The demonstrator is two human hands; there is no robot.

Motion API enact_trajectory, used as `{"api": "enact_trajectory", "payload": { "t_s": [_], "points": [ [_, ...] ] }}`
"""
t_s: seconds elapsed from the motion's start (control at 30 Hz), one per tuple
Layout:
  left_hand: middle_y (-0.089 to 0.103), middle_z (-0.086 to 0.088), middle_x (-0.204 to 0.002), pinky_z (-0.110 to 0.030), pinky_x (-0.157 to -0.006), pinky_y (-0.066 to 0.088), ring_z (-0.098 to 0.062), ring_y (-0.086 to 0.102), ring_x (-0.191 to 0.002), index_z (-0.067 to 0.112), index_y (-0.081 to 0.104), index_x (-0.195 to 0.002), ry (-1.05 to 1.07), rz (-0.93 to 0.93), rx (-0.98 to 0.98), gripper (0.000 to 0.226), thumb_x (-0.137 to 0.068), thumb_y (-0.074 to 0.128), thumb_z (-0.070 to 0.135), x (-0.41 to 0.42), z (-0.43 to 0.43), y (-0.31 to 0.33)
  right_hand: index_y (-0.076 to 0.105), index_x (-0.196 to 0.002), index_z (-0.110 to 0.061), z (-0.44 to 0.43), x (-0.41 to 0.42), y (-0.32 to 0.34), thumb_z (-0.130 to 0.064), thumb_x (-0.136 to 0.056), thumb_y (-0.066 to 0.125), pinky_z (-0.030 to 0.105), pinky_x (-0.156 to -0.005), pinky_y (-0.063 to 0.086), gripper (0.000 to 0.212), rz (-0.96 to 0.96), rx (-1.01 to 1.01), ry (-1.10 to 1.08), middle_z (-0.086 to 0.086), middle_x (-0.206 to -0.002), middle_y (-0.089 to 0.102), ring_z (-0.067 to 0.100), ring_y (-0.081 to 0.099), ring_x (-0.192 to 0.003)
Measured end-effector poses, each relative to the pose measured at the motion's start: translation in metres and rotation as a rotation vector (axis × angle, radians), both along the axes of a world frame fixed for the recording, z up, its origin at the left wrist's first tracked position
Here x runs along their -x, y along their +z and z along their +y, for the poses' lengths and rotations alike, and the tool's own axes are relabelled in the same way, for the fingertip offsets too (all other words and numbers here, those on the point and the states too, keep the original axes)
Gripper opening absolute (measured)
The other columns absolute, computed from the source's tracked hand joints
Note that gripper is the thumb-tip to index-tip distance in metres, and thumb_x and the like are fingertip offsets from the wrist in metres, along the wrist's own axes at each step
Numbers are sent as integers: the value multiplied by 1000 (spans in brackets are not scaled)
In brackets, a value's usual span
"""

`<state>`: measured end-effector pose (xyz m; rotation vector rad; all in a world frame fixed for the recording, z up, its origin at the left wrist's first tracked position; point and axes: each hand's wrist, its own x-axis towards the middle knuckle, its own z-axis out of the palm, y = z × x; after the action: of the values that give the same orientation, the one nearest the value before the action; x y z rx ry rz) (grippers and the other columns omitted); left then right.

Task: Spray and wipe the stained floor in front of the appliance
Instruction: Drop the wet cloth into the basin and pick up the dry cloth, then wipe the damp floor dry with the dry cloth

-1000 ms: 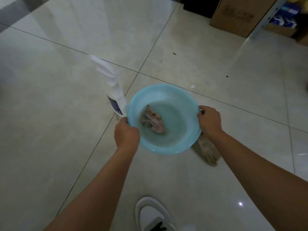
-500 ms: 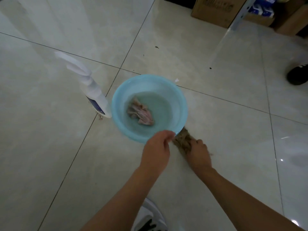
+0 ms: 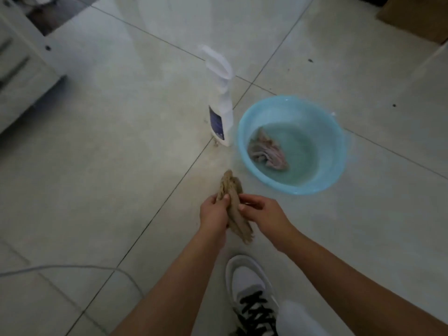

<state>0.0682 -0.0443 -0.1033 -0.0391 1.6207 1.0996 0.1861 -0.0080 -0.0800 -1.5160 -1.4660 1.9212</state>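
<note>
A crumpled brown cloth point(image 3: 234, 204) is held up off the floor between my left hand point(image 3: 214, 214) and my right hand point(image 3: 263, 214), both gripping it. Just beyond stands a white spray bottle point(image 3: 221, 103) with a dark label, upright on the tile floor point(image 3: 121, 166). To its right sits a light blue basin point(image 3: 322, 175) with water and a pinkish rag point(image 3: 268, 154) soaking in it. The white appliance point(image 3: 21, 66) is at the far left edge.
My white shoe with black laces point(image 3: 252, 294) is near the bottom. A grey cable point(image 3: 72, 266) runs across the floor at lower left. A cardboard box point(image 3: 417, 18) stands at the top right. Small dark specks dot the tiles.
Both hands let go of the basin, which now rests on the floor. My right hand picked the brown cloth off the floor and both hands now hold it. The view swung left.
</note>
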Motion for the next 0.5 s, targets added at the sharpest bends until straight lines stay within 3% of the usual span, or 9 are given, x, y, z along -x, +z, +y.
{"api": "enact_trajectory", "payload": {
  "t_s": [0.1,0.17,0.23,0.33,0.4,0.47,0.5],
  "points": [
    [68,-11,-102,-32,-69,53,-22,65,-85,10,60,-114,97,-12,-98,21,-97,49,16,39,-1,16,66,-119,-14,7,39,5,-7,-86,65,37,-98,50,34,-41,-192,96,5,-114,68,15,64,-106],
    [68,-13,-110,-34,-72,55,-24,66,-92,9,57,-119,132,-44,-162,25,-98,47,18,62,-3,24,61,-125,-19,7,64,8,-15,-84,69,32,-99,48,42,-63,-360,173,1,-123,60,12,57,-112],
    [65,-15,-118,-38,-78,56,-29,65,-103,9,54,-124,129,-71,-197,29,-98,46,20,82,-11,30,55,-131,-22,5,83,7,-17,-85,69,25,-98,46,48,-17,-370,228,-3,-128,57,8,54,-116],
    [64,-12,-122,-41,-83,55,-28,64,-107,14,48,-129,-16,-40,-198,32,-97,50,21,111,-29,38,58,-128,-24,0,101,2,-14,-90,60,22,-87,52,39,-34,-389,230,-5,-118,65,9,63,-105],
    [65,-8,-120,-40,-88,53,-23,65,-104,21,45,-128,-46,50,-138,35,-95,55,20,138,-46,43,60,-124,-24,2,111,-4,-15,-93,54,20,-80,50,34,-162,-581,220,-4,-111,68,11,64,-98],
    [64,-7,-122,-40,-94,50,-21,64,-108,24,45,-128,61,165,-53,38,-92,57,19,173,-66,43,52,-134,-20,8,122,-21,-20,-97,47,27,-92,45,37,-348,-774,369,3,-129,60,20,58,-116],
    [64,-7,-122,-40,-95,49,-21,64,-108,24,46,-127,106,224,-13,37,-92,57,19,188,-78,42,42,-142,-16,8,127,-33,-25,-100,41,31,-105,35,43,-445,-800,534,8,-146,44,24,42,-134]
  ]
}}
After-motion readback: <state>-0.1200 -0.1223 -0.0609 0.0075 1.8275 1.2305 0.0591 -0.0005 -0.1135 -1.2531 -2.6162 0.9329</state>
